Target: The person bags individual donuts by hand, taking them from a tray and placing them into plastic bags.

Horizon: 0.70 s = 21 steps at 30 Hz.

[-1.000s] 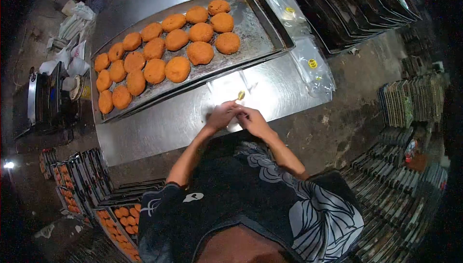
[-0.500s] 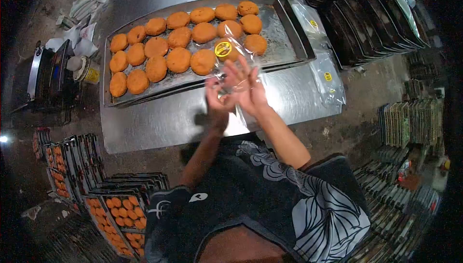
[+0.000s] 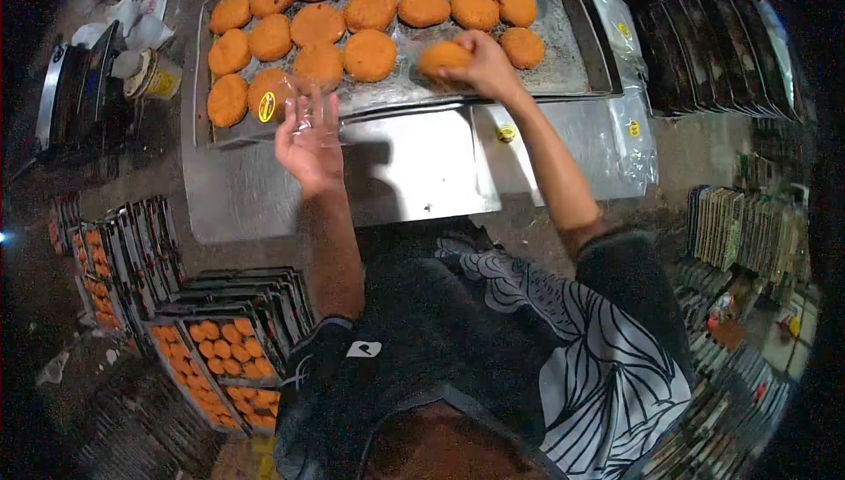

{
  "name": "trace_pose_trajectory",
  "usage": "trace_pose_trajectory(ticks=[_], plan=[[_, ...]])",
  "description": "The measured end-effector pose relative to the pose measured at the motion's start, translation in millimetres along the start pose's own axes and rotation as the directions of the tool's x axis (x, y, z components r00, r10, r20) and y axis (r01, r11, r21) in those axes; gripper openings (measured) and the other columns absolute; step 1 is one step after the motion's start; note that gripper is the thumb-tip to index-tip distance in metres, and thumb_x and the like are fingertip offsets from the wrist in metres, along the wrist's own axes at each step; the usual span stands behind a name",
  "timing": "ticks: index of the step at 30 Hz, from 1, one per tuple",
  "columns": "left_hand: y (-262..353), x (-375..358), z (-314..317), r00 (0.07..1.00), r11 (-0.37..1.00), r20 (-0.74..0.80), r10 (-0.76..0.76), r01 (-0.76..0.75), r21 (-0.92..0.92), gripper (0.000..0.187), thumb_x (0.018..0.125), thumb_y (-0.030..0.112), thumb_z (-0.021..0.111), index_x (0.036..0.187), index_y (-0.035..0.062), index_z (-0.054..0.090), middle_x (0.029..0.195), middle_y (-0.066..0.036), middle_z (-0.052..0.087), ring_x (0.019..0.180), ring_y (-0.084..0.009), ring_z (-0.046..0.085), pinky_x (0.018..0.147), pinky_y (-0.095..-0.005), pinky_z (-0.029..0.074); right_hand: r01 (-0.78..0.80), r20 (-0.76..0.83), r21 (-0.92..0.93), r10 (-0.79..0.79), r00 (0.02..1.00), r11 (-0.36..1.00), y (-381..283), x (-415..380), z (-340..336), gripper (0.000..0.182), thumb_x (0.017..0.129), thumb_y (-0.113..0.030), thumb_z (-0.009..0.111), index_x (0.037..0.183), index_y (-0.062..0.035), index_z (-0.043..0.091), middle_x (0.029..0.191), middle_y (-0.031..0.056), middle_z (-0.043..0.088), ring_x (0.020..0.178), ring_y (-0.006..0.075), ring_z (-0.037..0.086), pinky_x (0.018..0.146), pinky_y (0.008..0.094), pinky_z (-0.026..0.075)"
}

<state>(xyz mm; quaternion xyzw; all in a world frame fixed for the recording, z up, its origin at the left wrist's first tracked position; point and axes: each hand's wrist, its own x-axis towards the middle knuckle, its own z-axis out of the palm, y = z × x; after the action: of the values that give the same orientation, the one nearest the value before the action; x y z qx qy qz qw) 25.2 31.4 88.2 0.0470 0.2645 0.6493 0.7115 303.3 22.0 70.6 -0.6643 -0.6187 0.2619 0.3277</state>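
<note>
My left hand holds up a clear plastic bag with a yellow round label, in front of the near edge of the metal tray. My right hand reaches over the tray and grips one orange round bun from the near row. Several more orange buns lie in rows across the tray. The tray rests on a steel table.
More clear bags with yellow labels lie on the table's right end. Stacks of dark trays stand at the right. Trays of buns sit low at the left. Cups and paper are beside the table's left.
Both hands were together at the bag. Now they have parted: the left keeps the bag and moved left, the right reached onto the tray and took hold of a bun.
</note>
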Motion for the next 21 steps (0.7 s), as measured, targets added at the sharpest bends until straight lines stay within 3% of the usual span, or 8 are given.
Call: trace_pose_trajectory(ticks=[2, 4, 10, 12, 14, 15, 16, 21], plan=[[-3.0, 8.7, 0.9, 0.996, 1.0, 0.084, 0.017, -0.014, -0.028, 0.034, 0.072, 0.014, 0.048, 0.103, 0.0025, 0.042, 0.097, -0.008, 0.045, 0.102, -0.0276, 0.045, 0.091, -0.048, 0.035, -0.07, -0.344, 0.34, 0.193, 0.919, 0.938, -32.5, -35.8, -9.2, 0.05, 0.053, -0.022, 0.079, 0.085, -0.0021, 0.047, 0.076, 0.0051, 0.051, 0.068, 0.016, 0.05, 0.063, 0.0305, 0.044], [-17.1, 4.5, 14.0, 0.988, 0.998, 0.152, -0.033, 0.041, -0.049, 0.042, 0.071, 0.015, 0.047, 0.11, 0.0033, 0.038, 0.1, -0.009, 0.045, 0.105, -0.0283, 0.043, 0.092, -0.049, 0.033, 0.018, -0.338, 0.642, 0.262, 0.904, 0.766, -76.3, -60.8, -4.3, 0.053, 0.054, -0.021, 0.079, 0.09, -0.0026, 0.045, 0.082, 0.0056, 0.051, 0.076, 0.0145, 0.05, 0.069, 0.029, 0.043], [-76.2, -29.9, 41.0, 0.841, 0.93, 0.408, -0.356, 0.361, 0.066, 0.055, 0.076, 0.017, 0.042, 0.125, 0.0029, 0.022, 0.117, -0.017, 0.041, 0.106, -0.03, 0.044, 0.091, -0.0442, 0.035, 0.052, -0.542, 0.475, 0.246, 0.804, 0.879, -108.0, -91.1, 12.4, 0.064, 0.057, -0.013, 0.076, 0.109, 0.0022, 0.041, 0.104, 0.015, 0.051, 0.098, 0.0194, 0.048, 0.088, 0.03, 0.036], [-96.3, -24.5, 14.6, 0.828, 0.957, 0.489, -0.273, 0.183, 0.224, 0.05, 0.078, 0.02, 0.042, 0.125, 0.0128, 0.026, 0.12, -0.015, 0.038, 0.108, -0.0293, 0.042, 0.096, -0.0488, 0.026, 0.022, -0.432, 0.648, 0.344, 0.834, 0.762, -103.8, -110.8, 15.2, 0.066, 0.058, -0.01, 0.075, 0.111, 0.0027, 0.039, 0.106, 0.0159, 0.05, 0.1, 0.02, 0.048, 0.089, 0.0306, 0.036], [-109.3, -19.8, -0.9, 0.571, 0.424, 0.783, -0.247, -0.663, 0.618, 0.045, 0.08, 0.014, 0.043, 0.122, 0.0128, 0.029, 0.119, -0.017, 0.039, 0.105, -0.0305, 0.044, 0.093, -0.0497, 0.029, 0.065, -0.587, 0.584, 0.366, 0.722, 0.809, -86.0, -102.7, 11.0, 0.062, 0.06, -0.004, 0.072, 0.111, 0.0024, 0.038, 0.105, 0.015, 0.049, 0.099, 0.0198, 0.047, 0.088, 0.031, 0.037], [-123.0, -24.7, -8.7, 0.569, 0.603, 0.796, -0.207, -0.567, 0.561, 0.043, 0.081, 0.013, 0.045, 0.121, 0.0085, 0.03, 0.116, -0.02, 0.04, 0.104, -0.0313, 0.046, 0.091, -0.0502, 0.032, 0.076, -0.681, 0.519, 0.358, 0.639, 0.852, -80.3, -96.9, 10.8, 0.061, 0.06, -0.004, 0.072, 0.11, 0.0023, 0.038, 0.107, 0.0148, 0.048, 0.099, 0.0197, 0.047, 0.087, 0.0307, 0.037], [-124.4, -62.9, 50.0, 0.85, 0.938, 0.468, -0.241, 0.081, 0.337, 0.045, 0.081, 0.016, 0.046, 0.121, 0.005, 0.029, 0.115, -0.021, 0.041, 0.104, -0.0291, 0.046, 0.091, -0.0466, 0.034, 0.077, -0.766, 0.451, 0.342, 0.545, 0.889, -80.1, -91.0, 10.9, 0.06, 0.06, -0.004, 0.071, 0.11, 0.0021, 0.038, 0.108, 0.0147, 0.046, 0.099, 0.0197, 0.047, 0.087, 0.0304, 0.037], [-135.5, -68.6, 55.6, 0.693, 0.861, 0.524, -0.495, 0.471, 0.191, 0.048, 0.082, 0.019, 0.047, 0.123, 0.0053, 0.028, 0.115, -0.013, 0.042, 0.103, -0.0237, 0.046, 0.086, -0.0384, 0.04, 0.092, -0.502, 0.766, 0.502, 0.705, 0.637, -86.3, -118.3, -9.0, 0.059, 0.066, -0.007, 0.068, 0.113, 0.0021, 0.034, 0.109, 0.0143, 0.044, 0.097, 0.0193, 0.046, 0.087, 0.0304, 0.036]])
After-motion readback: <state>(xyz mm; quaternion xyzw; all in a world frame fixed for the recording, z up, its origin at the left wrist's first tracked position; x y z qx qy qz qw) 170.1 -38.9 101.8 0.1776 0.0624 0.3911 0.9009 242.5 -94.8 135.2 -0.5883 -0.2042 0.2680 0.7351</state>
